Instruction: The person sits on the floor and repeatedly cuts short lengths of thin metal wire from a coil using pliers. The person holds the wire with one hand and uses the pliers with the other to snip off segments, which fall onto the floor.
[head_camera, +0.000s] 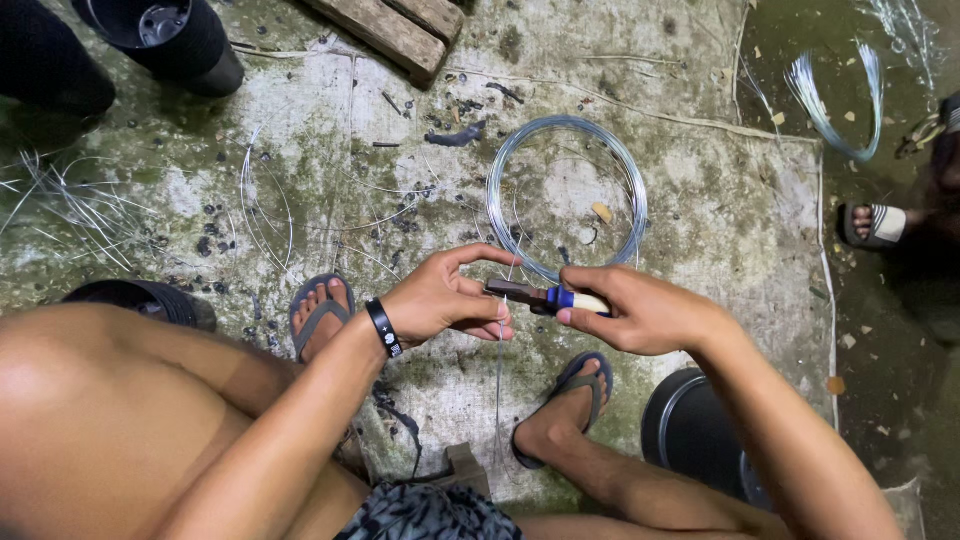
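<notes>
Between left-hand fingers (478, 322), thin wire (500, 360) meets pliers (545, 297).

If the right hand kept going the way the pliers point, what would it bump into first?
Most likely the left hand: the right hand aims its pliers leftward, jaws already at the left fingers pinching thin wire.

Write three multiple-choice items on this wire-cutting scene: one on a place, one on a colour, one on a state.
1. Where does the wire coil lie?
A. on the ground beyond the hands
B. on the person's lap
C. on the wooden plank

2. What colour is the pliers grip near the right hand?
A. red
B. blue
C. green

3. What does the left hand do?
A. rests flat on the ground
B. pinches a thin wire strand at the pliers
C. holds a pot

Answers: 1 A, the coil lies flat on the stained ground; 2 B, a blue band shows beside the fingers; 3 B, fingers close on the strand.
</notes>
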